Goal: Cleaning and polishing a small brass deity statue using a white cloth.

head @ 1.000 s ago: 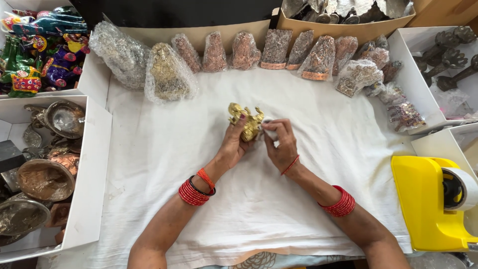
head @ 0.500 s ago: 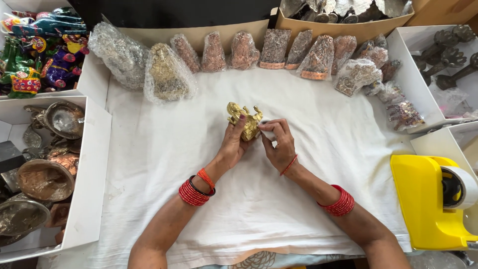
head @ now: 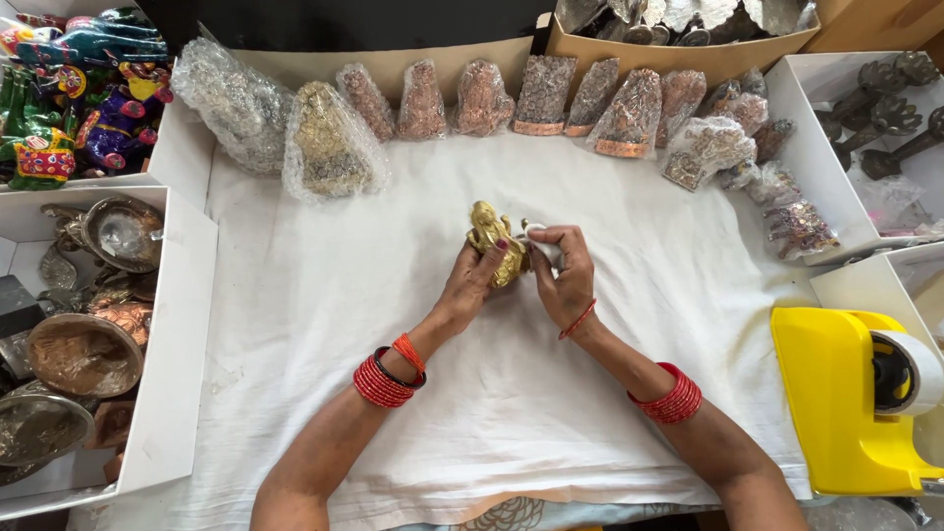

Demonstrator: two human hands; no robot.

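Mid-cloth, our left hand grips the brass figurine; our right hand pinches a white scrap against it. Wiping step, we judge; turning the figurine follows.

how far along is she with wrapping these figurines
Looks done: a row of bubble-wrapped figurines lines the far edge of the white cloth. In hand: the left hand holds a bare gold figurine while the right hand presses something small and white against it. Left: this one has no wrap yet, and the yellow tape dispenser sits untouched.
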